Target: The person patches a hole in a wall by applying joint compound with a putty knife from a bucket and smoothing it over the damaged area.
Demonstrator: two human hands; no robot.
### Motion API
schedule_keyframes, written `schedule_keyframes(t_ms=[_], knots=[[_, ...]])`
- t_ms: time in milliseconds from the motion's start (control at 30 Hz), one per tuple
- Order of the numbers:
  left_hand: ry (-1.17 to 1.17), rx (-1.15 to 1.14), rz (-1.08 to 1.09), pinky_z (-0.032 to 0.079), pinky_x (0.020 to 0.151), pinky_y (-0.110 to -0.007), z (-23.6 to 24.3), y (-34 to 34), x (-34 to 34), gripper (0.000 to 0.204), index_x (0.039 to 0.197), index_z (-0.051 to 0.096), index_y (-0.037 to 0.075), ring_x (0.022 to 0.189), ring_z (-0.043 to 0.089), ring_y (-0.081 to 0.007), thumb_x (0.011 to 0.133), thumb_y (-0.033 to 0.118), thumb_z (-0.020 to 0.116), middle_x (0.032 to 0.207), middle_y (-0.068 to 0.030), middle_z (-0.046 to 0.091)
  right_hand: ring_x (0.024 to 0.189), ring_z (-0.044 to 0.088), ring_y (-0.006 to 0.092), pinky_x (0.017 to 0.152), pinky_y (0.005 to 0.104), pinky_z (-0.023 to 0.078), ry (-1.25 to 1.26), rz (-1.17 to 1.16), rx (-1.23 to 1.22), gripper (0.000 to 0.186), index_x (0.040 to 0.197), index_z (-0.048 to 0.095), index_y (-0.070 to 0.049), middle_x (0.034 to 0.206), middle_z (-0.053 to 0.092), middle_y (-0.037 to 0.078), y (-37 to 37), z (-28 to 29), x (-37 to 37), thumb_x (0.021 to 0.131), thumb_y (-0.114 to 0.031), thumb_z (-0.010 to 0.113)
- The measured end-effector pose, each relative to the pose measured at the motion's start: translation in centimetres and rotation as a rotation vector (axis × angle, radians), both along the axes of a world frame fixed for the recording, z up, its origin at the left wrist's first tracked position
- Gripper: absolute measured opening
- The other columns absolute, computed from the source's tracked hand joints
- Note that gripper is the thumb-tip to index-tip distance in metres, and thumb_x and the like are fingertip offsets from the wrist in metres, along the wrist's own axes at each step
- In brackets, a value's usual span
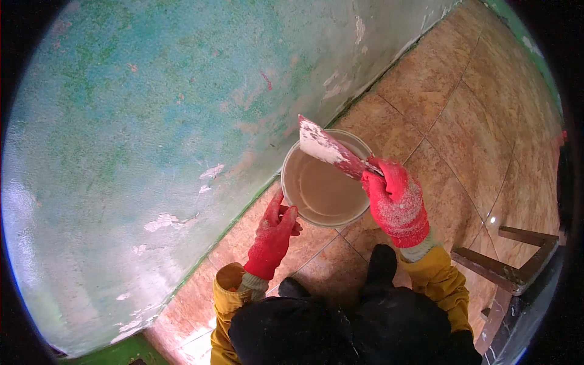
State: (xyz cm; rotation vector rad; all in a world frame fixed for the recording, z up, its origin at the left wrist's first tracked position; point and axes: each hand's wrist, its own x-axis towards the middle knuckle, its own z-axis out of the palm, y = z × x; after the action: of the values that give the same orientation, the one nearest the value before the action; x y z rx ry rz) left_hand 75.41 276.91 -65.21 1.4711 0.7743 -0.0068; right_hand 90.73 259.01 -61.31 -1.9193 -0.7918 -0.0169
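My right hand [398, 204], in a red work glove, grips a wide putty knife [331, 149] by its handle. The blade is reddish with patches of whitish residue and points up and to the left. It passes above a round, pale bucket [296, 208] on the floor, beige inside; how full the bucket is I cannot tell. Beside its lower left rim is my left hand [271, 237], also red-gloved. The fingers there are slightly bent and apart, with the tips at the bucket's side; whether they press on it is unclear.
Along the left rises a wall [152, 121] of worn turquoise and whitish paint with peeling patches. Brown stone-look tiles [444, 164] cover the floor. A dark frame with wooden legs [505, 274] stands at the right. My shoes [382, 264] are just below the bucket.
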Motion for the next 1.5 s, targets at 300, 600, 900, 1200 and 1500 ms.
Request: schedule_keyframes(t_ms=[300,600,900,1200,1500], knots=[[-0.007,-0.004,-0.013,0.049,0.062,-0.025,-0.3,-0.1,0.3,0.048,0.136,0.03,0.008,0.065,0.055,-0.0107,0.092,0.017,0.045,0.088,-0.0055,0.052,0.072,0.062,0.0214,0.062,0.0312,0.05,0.067,-0.023,0.047,0.02,0.103,0.056,-0.001,0.081,0.062,0.011,-0.1,-0.8,-0.9,0.083,-0.002,0.054],[-0.015,-0.034,0.026,0.047,0.06,-0.024,-0.6,-0.1,0.3,0.051,0.136,0.031,0.006,0.066,0.054,-0.01,0.091,0.018,0.049,0.083,-0.0042,0.051,0.072,0.064,0.019,0.062,0.0295,0.051,0.278,-0.013,0.107,0.019,0.104,0.056,-0.002,0.084,0.063,0.012,-1.3,-1.8,-1.3,0.085,-0.002,0.054],[-0.011,-0.018,0.009,0.049,0.062,-0.025,-0.5,-0.2,0.2,0.049,0.137,0.03,0.008,0.066,0.054,-0.0091,0.092,0.019,0.046,0.086,-0.0039,0.054,0.069,0.061,0.0162,0.061,0.0279,0.049,0.37,0.103,0.139,0.019,0.103,0.055,0.0,0.08,0.06,0.01,-2.5,-1.6,-0.9,0.084,0.001,0.051],[-0.03,-0.07,0.002,0.048,0.064,-0.025,-0.6,-0.1,-0.2,0.052,0.139,0.027,0.006,0.071,0.054,-0.0112,0.091,0.016,0.046,0.089,-0.0054,0.052,0.075,0.062,0.0181,0.065,0.0286,0.05,0.46,0.264,0.183,0.021,0.098,0.058,-0.004,0.092,0.058,0.011,-3.9,-2.5,-0.4,0.08,0.006,0.055],[-0.056,-0.039,-0.033,0.046,0.068,-0.024,-1.7,0.4,-0.5,0.049,0.138,0.03,0.009,0.077,0.052,-0.0094,0.092,0.012,0.044,0.091,-0.0031,0.054,0.075,0.059,0.0191,0.067,0.0302,0.049,0.831,0.4,0.322,0.032,0.1,0.056,-0.001,0.105,0.055,0.014,-3.5,-2.1,0.9,0.075,0.016,0.045]])
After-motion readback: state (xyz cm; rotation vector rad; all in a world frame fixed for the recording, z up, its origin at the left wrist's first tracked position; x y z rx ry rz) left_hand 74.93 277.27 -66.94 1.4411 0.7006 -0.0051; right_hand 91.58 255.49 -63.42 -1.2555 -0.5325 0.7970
